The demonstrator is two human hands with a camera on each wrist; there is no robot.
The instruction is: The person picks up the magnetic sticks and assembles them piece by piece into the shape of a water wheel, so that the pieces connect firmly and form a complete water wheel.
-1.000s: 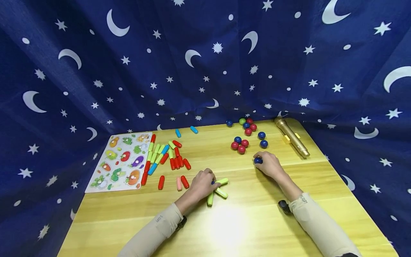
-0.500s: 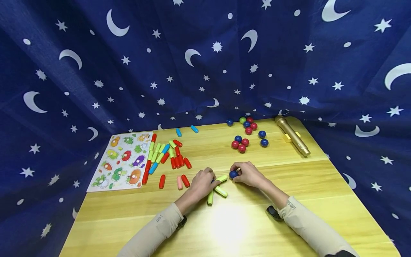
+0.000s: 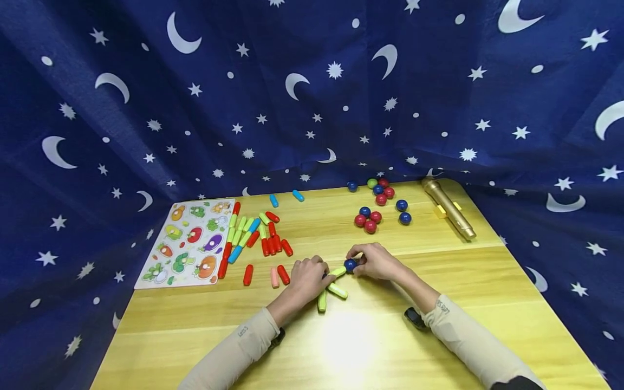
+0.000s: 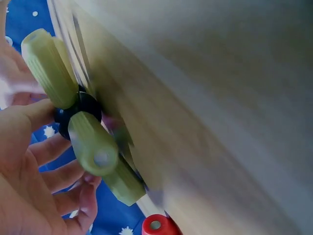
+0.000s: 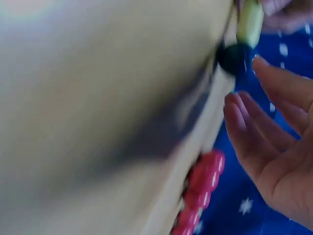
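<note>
Left hand [image 3: 306, 279] curled over hub of small star-shaped build on wooden table [image 3: 370, 346]: dark blue ball at centre [image 4: 78, 110], three light-green plastic rods [image 3: 336, 291] sticking out of it; fingers pinching the hub, thumb and fingers wrapped close in left wrist view. Right hand [image 3: 377, 261] just beside, at free end of the upper green rod, with second dark blue glossy ball [image 3: 350, 265] at its fingertips; ball touching or nearly touching rod tip. Right grip hard to judge: head view suggests fingertips pinching the ball, right wrist view blurred and shows fingers fairly straight with ball [image 5: 234, 58] apart from them, so cannot tell whether holding or already let go. Progress, as a judgement: early stage, one hub with three spokes made, first outer ball being seated or just seated; other two rod ends bare. Plenty of stock left: loose pile of red, green, blue and pink rods [image 3: 253, 241] left of centre, near cluster of red and blue balls [image 3: 368, 218] beyond the hands, further cluster with one green ball [image 3: 377, 189] near far edge, two blue rods [image 3: 285, 197] apart at back. Elsewhere: white vegetable peg puzzle board [image 3: 187, 244] at left edge, gold microphone [image 3: 447, 208] on small yellow block at far right, small black object [image 3: 413, 318] by right sleeve. Dark blue cloth with white moons and stars [image 3: 312, 92] hanging all round behind.
</note>
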